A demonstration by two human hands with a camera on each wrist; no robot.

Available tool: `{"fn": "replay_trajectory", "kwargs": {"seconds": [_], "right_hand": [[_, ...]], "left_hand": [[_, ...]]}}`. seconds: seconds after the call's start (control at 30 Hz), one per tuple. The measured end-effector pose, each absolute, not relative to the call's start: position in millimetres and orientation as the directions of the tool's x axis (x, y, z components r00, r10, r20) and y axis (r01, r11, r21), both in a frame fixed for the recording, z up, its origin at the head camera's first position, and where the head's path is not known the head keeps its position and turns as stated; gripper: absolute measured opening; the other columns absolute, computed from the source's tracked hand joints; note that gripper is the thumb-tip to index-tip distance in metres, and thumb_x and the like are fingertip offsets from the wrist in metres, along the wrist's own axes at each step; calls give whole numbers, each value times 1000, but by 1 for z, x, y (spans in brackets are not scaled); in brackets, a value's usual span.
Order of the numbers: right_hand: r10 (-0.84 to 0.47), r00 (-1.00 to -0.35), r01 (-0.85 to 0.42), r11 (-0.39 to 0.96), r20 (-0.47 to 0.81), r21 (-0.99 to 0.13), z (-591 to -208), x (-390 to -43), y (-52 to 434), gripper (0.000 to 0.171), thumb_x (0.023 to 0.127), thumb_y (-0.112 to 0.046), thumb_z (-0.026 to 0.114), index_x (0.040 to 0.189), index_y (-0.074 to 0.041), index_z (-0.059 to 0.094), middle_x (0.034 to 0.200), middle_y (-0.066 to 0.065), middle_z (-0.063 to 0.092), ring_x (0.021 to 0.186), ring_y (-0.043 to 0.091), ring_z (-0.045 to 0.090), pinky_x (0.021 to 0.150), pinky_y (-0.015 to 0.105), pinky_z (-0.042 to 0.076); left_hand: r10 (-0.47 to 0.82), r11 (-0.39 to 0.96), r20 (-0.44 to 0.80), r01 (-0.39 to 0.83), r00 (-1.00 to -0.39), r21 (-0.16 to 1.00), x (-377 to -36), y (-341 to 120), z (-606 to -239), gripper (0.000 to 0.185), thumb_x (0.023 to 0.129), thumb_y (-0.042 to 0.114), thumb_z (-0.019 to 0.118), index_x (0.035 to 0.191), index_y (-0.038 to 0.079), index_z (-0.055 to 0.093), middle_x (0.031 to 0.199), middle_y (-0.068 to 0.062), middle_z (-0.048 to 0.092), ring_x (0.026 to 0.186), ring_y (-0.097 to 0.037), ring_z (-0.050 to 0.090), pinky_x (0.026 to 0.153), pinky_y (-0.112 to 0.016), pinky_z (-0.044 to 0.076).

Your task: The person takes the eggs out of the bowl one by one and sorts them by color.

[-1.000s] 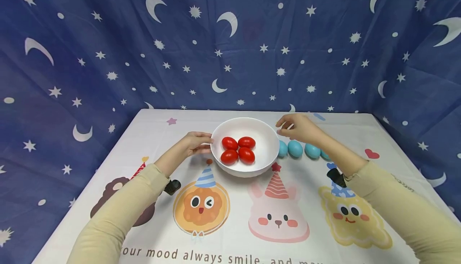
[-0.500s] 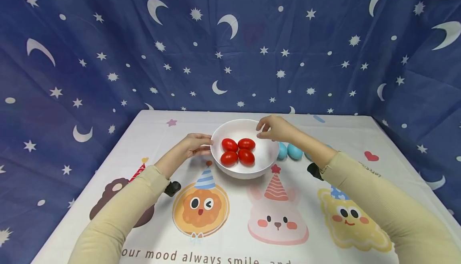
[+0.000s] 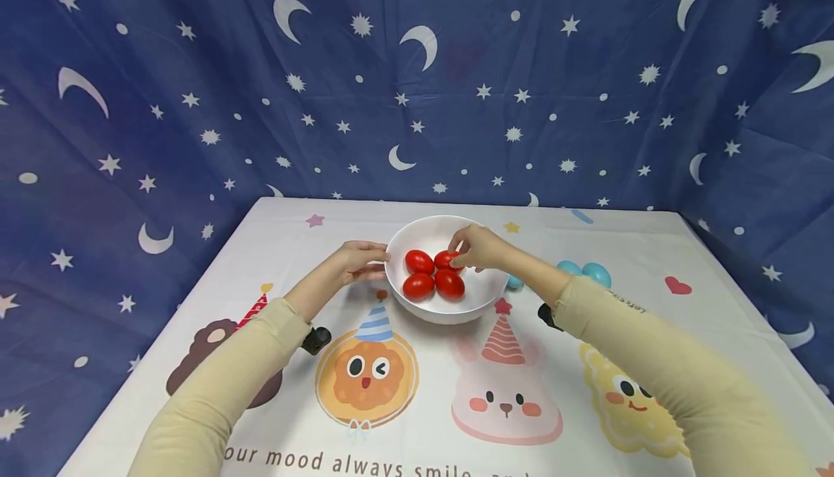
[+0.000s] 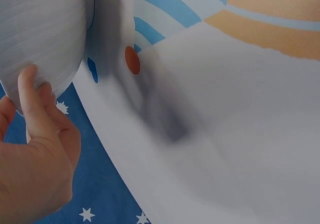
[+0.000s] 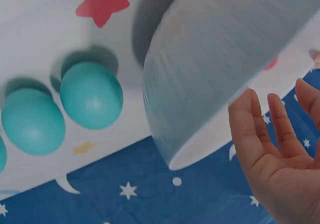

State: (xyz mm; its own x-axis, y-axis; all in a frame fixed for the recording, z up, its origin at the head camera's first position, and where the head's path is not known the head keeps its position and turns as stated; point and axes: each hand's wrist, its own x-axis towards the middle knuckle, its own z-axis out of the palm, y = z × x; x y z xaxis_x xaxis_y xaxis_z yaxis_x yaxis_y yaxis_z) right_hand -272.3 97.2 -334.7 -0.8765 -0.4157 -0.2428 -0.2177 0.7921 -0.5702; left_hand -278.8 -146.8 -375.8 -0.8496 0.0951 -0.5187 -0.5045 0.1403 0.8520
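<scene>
A starry blue cloth is hanging behind a white tablecloth. Between the hands, a white bowl is holding four red eggs. The left hand, fingers partly bent, is pinching its left rim. The right hand, half-curled, is touching the rear right egg; whether it is gripping, I cannot tell. Turquoise eggs are lying right of the bowl.

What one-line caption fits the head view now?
Left hand holds a white bowl; right hand at one of four red eggs inside.
</scene>
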Motion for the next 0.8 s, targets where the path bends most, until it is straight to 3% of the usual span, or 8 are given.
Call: {"fn": "replay_trajectory", "kwargs": {"seconds": [0.23,0.53,0.8], "right_hand": [[-451,-868,-287,797,-207,-532,-347,-273,91,24,82,-8,70,104,2,66,82,13,67,63,17,56,52,19,56],[-417,-886,-262,812,-203,-522,-365,-268,82,25,81,-4,71,105,1,66,97,14,65,86,22,58,72,26,61],[-389,-906,-279,845,-167,-456,-376,-263,74,28,78,-8,75,103,-1,63,101,11,65,90,22,57,80,28,60]], "left_hand": [[107,117,-514,-503,-851,857,-278,-146,-374,47,91,5,59,136,2,47,124,-15,53,68,-9,63,64,-19,61],[94,130,-521,-509,-848,851,-276,-146,-372,46,91,7,61,135,3,49,116,-11,56,67,-8,63,62,-19,61],[104,117,-519,-508,-848,854,-275,-147,-372,47,90,6,60,135,2,48,110,-10,56,66,-7,63,61,-19,61]]}}
